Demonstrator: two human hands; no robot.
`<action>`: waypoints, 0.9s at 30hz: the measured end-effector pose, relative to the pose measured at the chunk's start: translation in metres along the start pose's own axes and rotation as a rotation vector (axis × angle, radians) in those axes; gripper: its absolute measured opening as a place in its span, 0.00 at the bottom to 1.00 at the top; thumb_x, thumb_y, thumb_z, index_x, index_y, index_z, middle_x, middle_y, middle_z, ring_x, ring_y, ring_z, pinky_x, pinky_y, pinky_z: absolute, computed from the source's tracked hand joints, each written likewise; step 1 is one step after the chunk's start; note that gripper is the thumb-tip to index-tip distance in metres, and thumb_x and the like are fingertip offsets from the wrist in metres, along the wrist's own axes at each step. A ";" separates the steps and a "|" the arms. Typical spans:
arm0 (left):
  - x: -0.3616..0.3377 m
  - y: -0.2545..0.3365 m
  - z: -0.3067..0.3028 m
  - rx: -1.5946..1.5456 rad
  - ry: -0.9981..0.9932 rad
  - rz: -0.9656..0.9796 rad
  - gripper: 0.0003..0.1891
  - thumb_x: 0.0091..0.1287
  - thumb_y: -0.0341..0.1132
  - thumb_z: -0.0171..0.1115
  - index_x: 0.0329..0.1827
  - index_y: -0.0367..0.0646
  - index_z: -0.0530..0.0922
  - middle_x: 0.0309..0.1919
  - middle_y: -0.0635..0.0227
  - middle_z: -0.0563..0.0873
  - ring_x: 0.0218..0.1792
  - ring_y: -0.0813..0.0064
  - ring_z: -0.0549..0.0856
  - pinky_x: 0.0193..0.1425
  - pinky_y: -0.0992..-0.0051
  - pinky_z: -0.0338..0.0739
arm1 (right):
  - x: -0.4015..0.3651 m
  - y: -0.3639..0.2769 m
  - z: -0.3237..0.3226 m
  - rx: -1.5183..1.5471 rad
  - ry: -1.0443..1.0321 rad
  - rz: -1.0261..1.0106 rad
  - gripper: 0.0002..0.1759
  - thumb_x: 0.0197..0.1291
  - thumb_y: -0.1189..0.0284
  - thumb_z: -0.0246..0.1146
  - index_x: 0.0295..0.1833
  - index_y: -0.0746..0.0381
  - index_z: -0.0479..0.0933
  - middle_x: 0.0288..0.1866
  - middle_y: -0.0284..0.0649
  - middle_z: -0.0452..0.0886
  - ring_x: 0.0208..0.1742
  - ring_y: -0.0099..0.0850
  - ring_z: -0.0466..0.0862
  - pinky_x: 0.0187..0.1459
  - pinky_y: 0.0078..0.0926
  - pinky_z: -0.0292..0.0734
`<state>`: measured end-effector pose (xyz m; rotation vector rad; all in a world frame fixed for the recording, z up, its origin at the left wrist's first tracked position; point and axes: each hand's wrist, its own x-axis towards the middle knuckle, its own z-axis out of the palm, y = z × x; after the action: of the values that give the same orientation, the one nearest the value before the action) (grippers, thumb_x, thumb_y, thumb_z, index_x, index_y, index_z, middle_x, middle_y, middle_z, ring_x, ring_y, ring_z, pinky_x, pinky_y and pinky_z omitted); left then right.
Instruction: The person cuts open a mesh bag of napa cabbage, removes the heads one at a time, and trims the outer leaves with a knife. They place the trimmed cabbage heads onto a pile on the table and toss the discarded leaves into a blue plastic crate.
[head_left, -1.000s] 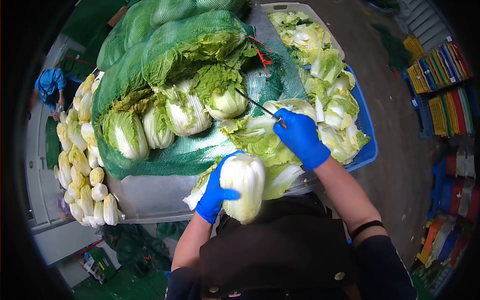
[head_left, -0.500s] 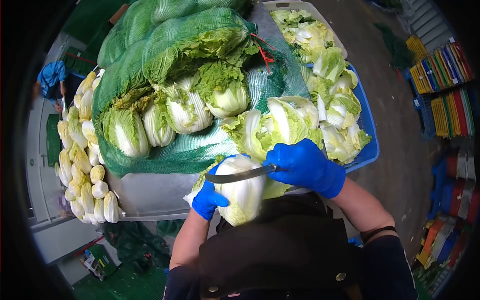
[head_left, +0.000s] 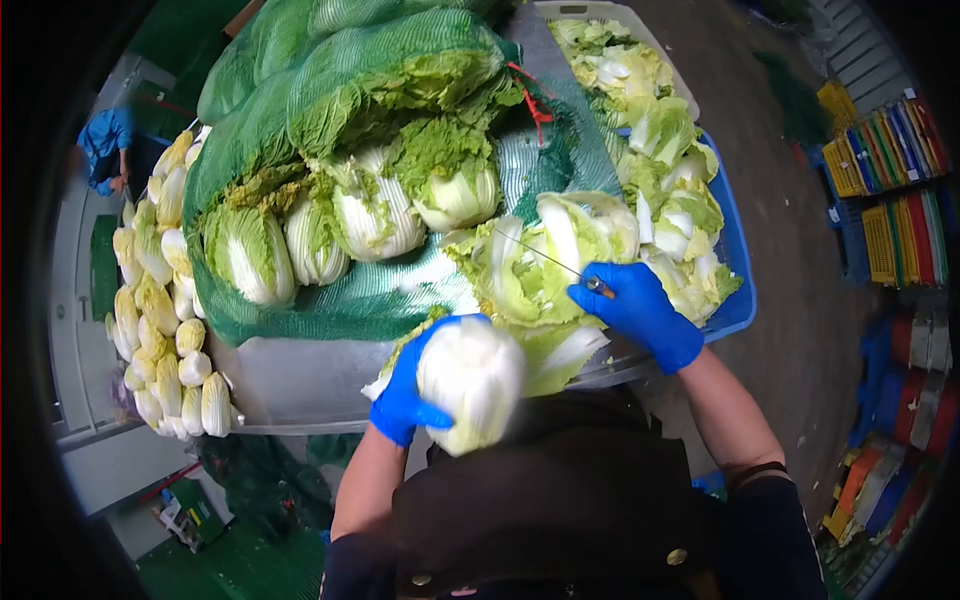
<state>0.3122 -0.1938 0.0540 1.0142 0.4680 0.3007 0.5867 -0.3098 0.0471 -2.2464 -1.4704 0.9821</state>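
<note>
My left hand (head_left: 402, 392), in a blue glove, is wrapped around a napa cabbage (head_left: 472, 385), holding it against the table's front edge close to my apron. The cabbage's pale base faces up. In my right hand (head_left: 645, 318), also gloved in blue, is a knife (head_left: 598, 287). Its blade shows nearly edge-on as a thin line, pointing up and left over loose cabbage leaves (head_left: 535, 285), apart from the held cabbage. Another loose leaf (head_left: 568, 355) lies between my hands, right of the cabbage.
A green mesh bag (head_left: 300, 115) of untrimmed cabbages lies open on the metal table (head_left: 300, 385). Trimmed cabbages (head_left: 160, 320) are stacked at left. A blue crate (head_left: 738, 270) and white crate (head_left: 655, 30) hold leaves at right. A person in blue (head_left: 105, 150) stands far left.
My right hand has moved right and slightly down from over the cabbage, taking the knife off it and turning its blade up-left. A loose leaf beside the cabbage is now more exposed.
</note>
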 end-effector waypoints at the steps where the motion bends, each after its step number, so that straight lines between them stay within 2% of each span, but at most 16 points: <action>1: -0.002 0.004 -0.001 0.054 0.050 -0.047 0.55 0.26 0.47 0.81 0.63 0.36 0.68 0.57 0.61 0.77 0.59 0.67 0.75 0.67 0.66 0.65 | -0.006 -0.019 0.005 0.311 0.073 -0.217 0.19 0.53 0.57 0.67 0.46 0.57 0.80 0.41 0.40 0.82 0.36 0.36 0.83 0.39 0.32 0.78; 2: 0.009 0.014 0.004 0.115 0.007 -0.051 0.54 0.26 0.48 0.81 0.63 0.37 0.68 0.56 0.62 0.77 0.57 0.67 0.76 0.66 0.66 0.66 | -0.007 -0.038 0.000 0.608 0.167 -0.444 0.28 0.50 0.53 0.70 0.52 0.58 0.78 0.46 0.40 0.82 0.40 0.34 0.83 0.43 0.30 0.78; 3: 0.016 0.017 0.005 0.119 -0.003 -0.043 0.54 0.26 0.48 0.81 0.63 0.37 0.68 0.56 0.62 0.77 0.57 0.67 0.76 0.66 0.66 0.66 | -0.013 -0.057 -0.013 0.622 0.048 -0.492 0.34 0.49 0.58 0.72 0.61 0.58 0.72 0.50 0.41 0.80 0.45 0.30 0.81 0.49 0.27 0.76; 6: 0.015 0.018 0.010 0.108 -0.071 -0.031 0.54 0.26 0.47 0.81 0.63 0.36 0.68 0.57 0.62 0.77 0.57 0.69 0.76 0.64 0.67 0.67 | -0.011 -0.076 -0.003 0.615 0.062 -0.533 0.33 0.53 0.61 0.71 0.63 0.60 0.70 0.52 0.42 0.79 0.46 0.27 0.81 0.49 0.25 0.76; 7: 0.010 0.007 0.010 0.009 0.033 0.055 0.54 0.31 0.51 0.80 0.64 0.37 0.66 0.59 0.60 0.76 0.58 0.66 0.76 0.66 0.64 0.67 | -0.004 -0.069 0.015 0.949 0.062 -0.400 0.35 0.53 0.60 0.71 0.64 0.62 0.69 0.52 0.42 0.79 0.44 0.26 0.80 0.48 0.24 0.76; 8: 0.011 0.005 0.011 -0.213 0.240 -0.065 0.54 0.35 0.54 0.78 0.66 0.39 0.64 0.60 0.59 0.74 0.59 0.64 0.76 0.67 0.62 0.67 | 0.001 -0.068 0.021 1.272 0.057 -0.259 0.36 0.53 0.60 0.71 0.64 0.64 0.68 0.52 0.42 0.79 0.43 0.24 0.80 0.47 0.24 0.76; 9: 0.010 0.004 0.011 -0.436 0.448 -0.185 0.54 0.39 0.57 0.76 0.68 0.41 0.62 0.62 0.57 0.73 0.60 0.61 0.75 0.68 0.60 0.67 | -0.004 -0.069 0.023 1.267 0.051 -0.274 0.36 0.53 0.60 0.71 0.64 0.64 0.68 0.52 0.42 0.79 0.43 0.24 0.80 0.47 0.24 0.76; 10: 0.003 -0.007 0.005 -0.582 0.127 0.164 0.54 0.44 0.61 0.73 0.72 0.45 0.57 0.66 0.56 0.68 0.65 0.57 0.70 0.70 0.56 0.64 | -0.013 -0.073 0.024 1.306 -0.082 -0.171 0.38 0.52 0.60 0.72 0.64 0.66 0.68 0.52 0.42 0.79 0.43 0.24 0.80 0.47 0.22 0.76; 12: 0.021 0.010 0.016 -0.568 0.098 0.357 0.62 0.39 0.67 0.71 0.74 0.46 0.51 0.70 0.55 0.60 0.70 0.55 0.62 0.72 0.55 0.62 | -0.021 -0.069 0.027 1.119 -0.320 0.008 0.40 0.49 0.64 0.74 0.64 0.70 0.66 0.43 0.36 0.80 0.41 0.22 0.78 0.44 0.19 0.75; 15: 0.040 0.035 0.029 -0.431 0.153 0.573 0.64 0.38 0.72 0.68 0.75 0.46 0.49 0.72 0.53 0.58 0.71 0.50 0.59 0.72 0.53 0.59 | -0.032 -0.085 0.013 1.233 -0.403 0.051 0.39 0.49 0.64 0.75 0.64 0.67 0.68 0.32 0.29 0.75 0.34 0.17 0.73 0.38 0.16 0.71; 16: 0.042 0.040 0.033 -0.294 0.217 0.637 0.64 0.40 0.73 0.65 0.75 0.45 0.47 0.72 0.51 0.57 0.71 0.47 0.58 0.72 0.51 0.58 | -0.034 -0.092 0.015 1.291 -0.204 -0.100 0.38 0.48 0.64 0.75 0.64 0.65 0.69 0.27 0.24 0.70 0.30 0.13 0.67 0.32 0.15 0.65; 17: 0.041 0.037 0.033 -0.288 0.218 0.650 0.64 0.40 0.73 0.65 0.75 0.45 0.47 0.72 0.51 0.57 0.71 0.47 0.58 0.72 0.51 0.58 | -0.033 -0.091 0.014 1.286 -0.208 -0.113 0.38 0.48 0.64 0.75 0.64 0.65 0.69 0.27 0.24 0.70 0.30 0.13 0.67 0.32 0.15 0.65; 19: 0.038 0.020 0.026 -0.435 0.139 0.551 0.63 0.41 0.72 0.66 0.75 0.46 0.48 0.71 0.48 0.57 0.70 0.46 0.60 0.72 0.51 0.58 | -0.029 -0.086 0.010 0.945 0.005 -0.230 0.36 0.48 0.67 0.75 0.62 0.66 0.71 0.30 0.24 0.74 0.33 0.12 0.70 0.35 0.13 0.69; 21: 0.033 0.000 0.014 -0.531 0.231 0.505 0.58 0.47 0.71 0.63 0.75 0.48 0.49 0.71 0.50 0.58 0.69 0.47 0.62 0.71 0.50 0.58 | -0.033 -0.088 0.009 0.915 -0.055 -0.203 0.33 0.49 0.71 0.74 0.62 0.67 0.71 0.35 0.25 0.79 0.37 0.14 0.75 0.40 0.14 0.73; 24: 0.030 -0.006 0.005 -0.709 0.294 0.476 0.45 0.59 0.67 0.52 0.75 0.51 0.52 0.70 0.56 0.61 0.67 0.53 0.66 0.70 0.49 0.60 | -0.033 -0.074 0.033 1.183 0.134 -0.259 0.29 0.51 0.74 0.72 0.60 0.66 0.73 0.38 0.26 0.80 0.39 0.14 0.77 0.43 0.15 0.75; 27: 0.019 -0.011 -0.004 -0.712 0.384 0.538 0.45 0.59 0.67 0.53 0.74 0.51 0.54 0.70 0.56 0.63 0.67 0.53 0.66 0.71 0.50 0.60 | -0.018 -0.023 0.044 1.045 0.274 -0.082 0.20 0.53 0.76 0.69 0.53 0.67 0.77 0.41 0.29 0.82 0.41 0.14 0.77 0.42 0.18 0.76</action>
<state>0.3271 -0.1877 0.0385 0.3579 0.3769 1.0757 0.5360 -0.3214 0.0350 -1.4475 -0.6506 1.0196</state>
